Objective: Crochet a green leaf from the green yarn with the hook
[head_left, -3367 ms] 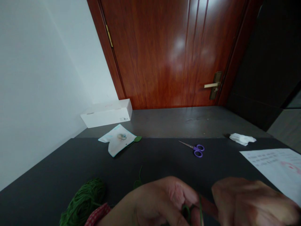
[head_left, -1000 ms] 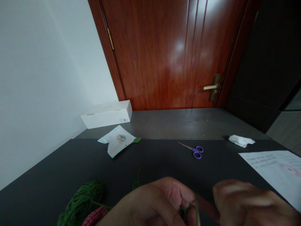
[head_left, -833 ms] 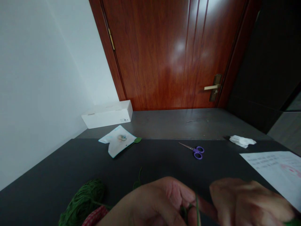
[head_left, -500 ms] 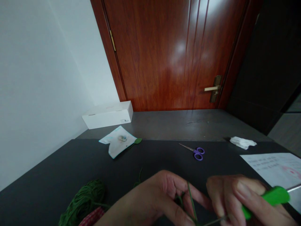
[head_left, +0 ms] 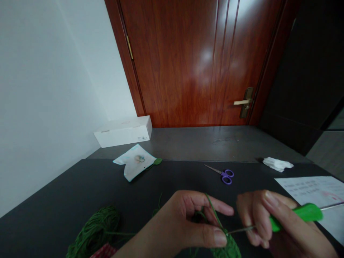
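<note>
Between thumb and fingers, my left hand [head_left: 193,222] pinches a small piece of green crochet work [head_left: 228,247], partly cut off by the bottom edge. A green yarn strand [head_left: 213,209] runs from this piece up over the left index finger. My right hand [head_left: 279,222] grips a crochet hook [head_left: 307,212] by its green handle. Its thin metal shaft points left and the tip meets the crochet piece beside my left thumb. At lower left lies a skein of green yarn [head_left: 94,229], with a strand leading behind my left wrist.
Purple-handled scissors [head_left: 225,175] lie beyond my hands. A white packet [head_left: 137,163] with a green leaf shape [head_left: 157,161] is farther left, before a white box [head_left: 125,132]. A crumpled white tissue [head_left: 277,163] and a printed sheet [head_left: 309,190] are at right. Red checked fabric [head_left: 104,251] shows at lower left.
Both hands have risen slightly, bringing the green crochet piece into view at the bottom. The hook has moved up and a little left with my right hand.
</note>
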A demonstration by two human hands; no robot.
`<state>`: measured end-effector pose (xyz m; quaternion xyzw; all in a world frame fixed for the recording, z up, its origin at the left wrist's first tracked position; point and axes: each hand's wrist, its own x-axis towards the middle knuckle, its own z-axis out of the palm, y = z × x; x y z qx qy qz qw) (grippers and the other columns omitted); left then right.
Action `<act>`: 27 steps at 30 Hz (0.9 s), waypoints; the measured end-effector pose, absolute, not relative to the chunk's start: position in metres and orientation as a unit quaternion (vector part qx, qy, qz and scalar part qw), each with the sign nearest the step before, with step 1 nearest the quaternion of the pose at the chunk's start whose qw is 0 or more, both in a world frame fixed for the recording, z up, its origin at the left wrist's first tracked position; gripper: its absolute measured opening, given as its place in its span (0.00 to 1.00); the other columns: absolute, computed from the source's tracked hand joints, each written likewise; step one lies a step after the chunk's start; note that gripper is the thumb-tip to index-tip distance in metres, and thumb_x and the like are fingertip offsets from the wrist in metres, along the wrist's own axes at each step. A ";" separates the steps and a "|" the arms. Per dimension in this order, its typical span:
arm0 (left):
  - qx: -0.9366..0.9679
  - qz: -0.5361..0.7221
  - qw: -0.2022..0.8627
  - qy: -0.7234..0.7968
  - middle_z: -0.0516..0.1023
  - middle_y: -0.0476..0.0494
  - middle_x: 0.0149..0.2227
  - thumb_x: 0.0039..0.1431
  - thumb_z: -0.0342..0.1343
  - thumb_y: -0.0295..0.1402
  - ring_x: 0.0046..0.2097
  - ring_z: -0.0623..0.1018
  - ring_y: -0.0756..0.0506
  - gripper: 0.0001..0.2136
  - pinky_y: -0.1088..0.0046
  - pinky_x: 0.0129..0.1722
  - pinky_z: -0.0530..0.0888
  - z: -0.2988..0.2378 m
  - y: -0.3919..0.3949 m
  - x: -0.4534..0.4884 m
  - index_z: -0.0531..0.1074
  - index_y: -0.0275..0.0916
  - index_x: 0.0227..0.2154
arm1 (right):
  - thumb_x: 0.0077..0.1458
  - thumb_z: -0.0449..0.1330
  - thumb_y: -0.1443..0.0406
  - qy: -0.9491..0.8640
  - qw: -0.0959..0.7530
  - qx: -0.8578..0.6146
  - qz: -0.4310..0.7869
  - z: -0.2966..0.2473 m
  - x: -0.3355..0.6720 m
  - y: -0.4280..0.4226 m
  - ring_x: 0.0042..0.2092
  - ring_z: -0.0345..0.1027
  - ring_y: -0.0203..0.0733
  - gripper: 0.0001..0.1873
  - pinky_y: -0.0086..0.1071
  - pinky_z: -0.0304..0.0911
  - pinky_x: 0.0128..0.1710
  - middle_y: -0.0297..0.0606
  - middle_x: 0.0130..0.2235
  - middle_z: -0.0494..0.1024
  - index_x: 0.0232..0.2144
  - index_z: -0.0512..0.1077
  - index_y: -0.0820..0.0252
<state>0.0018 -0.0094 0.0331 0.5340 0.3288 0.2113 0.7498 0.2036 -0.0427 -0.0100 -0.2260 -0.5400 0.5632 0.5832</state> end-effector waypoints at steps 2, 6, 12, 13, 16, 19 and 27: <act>0.542 0.212 0.742 0.334 0.74 0.51 0.30 0.40 0.72 0.38 0.33 0.71 0.53 0.23 0.75 0.37 0.65 0.033 -0.009 0.002 0.79 0.40 0.42 | 0.68 0.48 0.56 -0.540 0.587 -0.231 0.557 -0.010 0.203 -0.043 0.28 0.68 0.38 0.27 0.31 0.62 0.32 0.34 0.22 0.76 0.22 0.76 0.55; 0.569 0.212 0.716 0.346 0.73 0.52 0.30 0.42 0.71 0.40 0.32 0.70 0.53 0.23 0.75 0.36 0.64 0.032 -0.009 0.002 0.79 0.41 0.44 | 0.68 0.48 0.56 -0.551 0.592 -0.235 0.539 -0.010 0.203 -0.044 0.28 0.68 0.37 0.26 0.30 0.62 0.31 0.33 0.22 0.75 0.23 0.77 0.54; 0.625 0.250 0.648 0.355 0.74 0.52 0.30 0.45 0.69 0.37 0.34 0.71 0.50 0.21 0.73 0.37 0.66 0.032 -0.011 0.002 0.78 0.42 0.45 | 0.66 0.51 0.54 -0.576 0.579 -0.250 0.519 -0.011 0.203 -0.046 0.28 0.68 0.39 0.24 0.31 0.62 0.30 0.35 0.24 0.76 0.24 0.77 0.54; 0.630 0.256 0.637 0.363 0.74 0.52 0.31 0.45 0.69 0.37 0.34 0.72 0.50 0.20 0.73 0.39 0.66 0.032 -0.012 0.002 0.78 0.41 0.44 | 0.66 0.50 0.54 -0.553 0.578 -0.256 0.543 -0.011 0.202 -0.046 0.28 0.67 0.38 0.25 0.31 0.62 0.31 0.34 0.24 0.76 0.23 0.77 0.54; 0.641 0.274 0.600 0.393 0.78 0.47 0.39 0.47 0.68 0.36 0.37 0.74 0.48 0.14 0.70 0.43 0.68 0.032 -0.014 0.004 0.79 0.40 0.39 | 0.65 0.51 0.52 -0.450 0.574 -0.272 0.628 -0.009 0.194 -0.045 0.26 0.63 0.36 0.25 0.30 0.62 0.30 0.33 0.23 0.72 0.22 0.75 0.56; 0.642 0.304 0.574 0.408 0.78 0.44 0.45 0.47 0.67 0.35 0.41 0.76 0.45 0.12 0.68 0.44 0.69 0.030 -0.016 0.006 0.78 0.39 0.36 | 0.61 0.55 0.49 -0.380 0.569 -0.273 0.676 -0.006 0.187 -0.046 0.26 0.61 0.35 0.25 0.30 0.62 0.31 0.33 0.23 0.71 0.21 0.74 0.57; 0.632 0.330 0.565 0.417 0.75 0.50 0.30 0.45 0.67 0.33 0.36 0.75 0.46 0.25 0.66 0.45 0.70 0.029 -0.019 0.010 0.74 0.40 0.50 | 0.56 0.60 0.47 -0.339 0.570 -0.262 0.701 -0.001 0.182 -0.044 0.27 0.59 0.35 0.24 0.28 0.61 0.31 0.32 0.23 0.70 0.20 0.74 0.58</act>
